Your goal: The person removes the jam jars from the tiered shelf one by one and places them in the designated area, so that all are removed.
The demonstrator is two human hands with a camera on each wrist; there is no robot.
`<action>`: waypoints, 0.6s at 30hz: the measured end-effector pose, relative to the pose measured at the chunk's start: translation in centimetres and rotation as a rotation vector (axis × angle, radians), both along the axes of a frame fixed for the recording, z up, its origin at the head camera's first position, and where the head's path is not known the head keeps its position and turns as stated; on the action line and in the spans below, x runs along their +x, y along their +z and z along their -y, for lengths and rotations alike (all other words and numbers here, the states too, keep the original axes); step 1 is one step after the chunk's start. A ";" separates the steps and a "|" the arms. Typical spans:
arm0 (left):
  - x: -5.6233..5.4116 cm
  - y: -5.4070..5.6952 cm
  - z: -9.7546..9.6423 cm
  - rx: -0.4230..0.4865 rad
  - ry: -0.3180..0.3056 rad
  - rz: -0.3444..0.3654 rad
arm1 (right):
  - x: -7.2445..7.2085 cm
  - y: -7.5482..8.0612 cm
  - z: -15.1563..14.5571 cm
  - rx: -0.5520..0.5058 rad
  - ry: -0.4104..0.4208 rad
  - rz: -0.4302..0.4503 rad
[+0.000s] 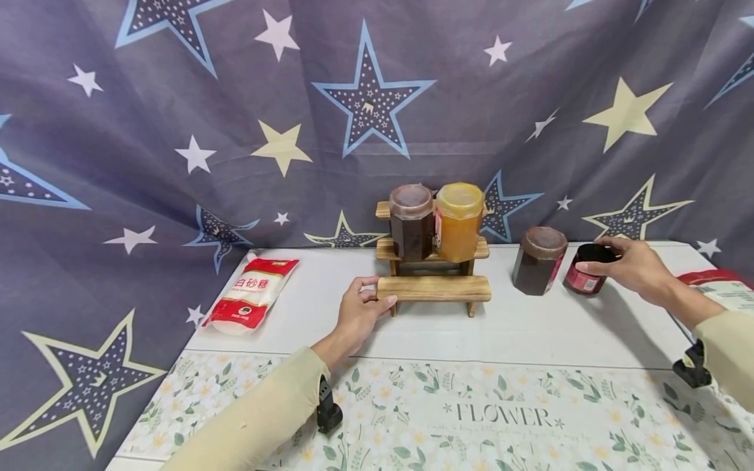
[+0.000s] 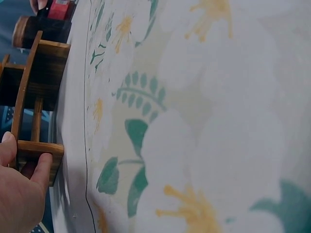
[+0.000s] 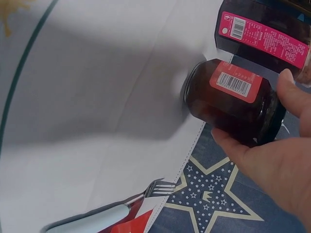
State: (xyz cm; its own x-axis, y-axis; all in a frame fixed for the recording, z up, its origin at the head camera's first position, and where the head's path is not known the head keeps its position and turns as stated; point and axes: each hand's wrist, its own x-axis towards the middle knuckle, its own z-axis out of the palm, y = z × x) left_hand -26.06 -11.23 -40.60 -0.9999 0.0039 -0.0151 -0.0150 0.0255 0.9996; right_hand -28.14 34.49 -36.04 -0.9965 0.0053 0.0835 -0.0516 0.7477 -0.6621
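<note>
My left hand point(image 1: 360, 315) pinches the left end of the lowest step of a small wooden tiered rack point(image 1: 432, 288); thumb and finger sit around the board in the left wrist view. On the rack's middle step stand a dark jar point(image 1: 411, 229) and a jar of yellow-orange contents point(image 1: 459, 229), side by side. Over on the right, my right hand point(image 1: 639, 269) grips a small dark jar with a black lid point(image 3: 238, 97) near its top, thumb and fingers on opposite sides. Its red label carries a barcode. Beside it stands a taller dark jar point(image 1: 537, 265) with a pink label.
A red and white bag of sugar point(image 1: 253, 294) lies at the table's left. At the right edge is a red and white packet point(image 1: 721, 288). A fork point(image 3: 104, 219) with a pale handle lies near it. A starry cloth point(image 1: 294, 196) hangs behind the table.
</note>
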 end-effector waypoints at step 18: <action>0.0 0.0 0.0 -0.016 -0.008 0.005 | -0.4 4.0 1.1 -0.022 0.038 -0.087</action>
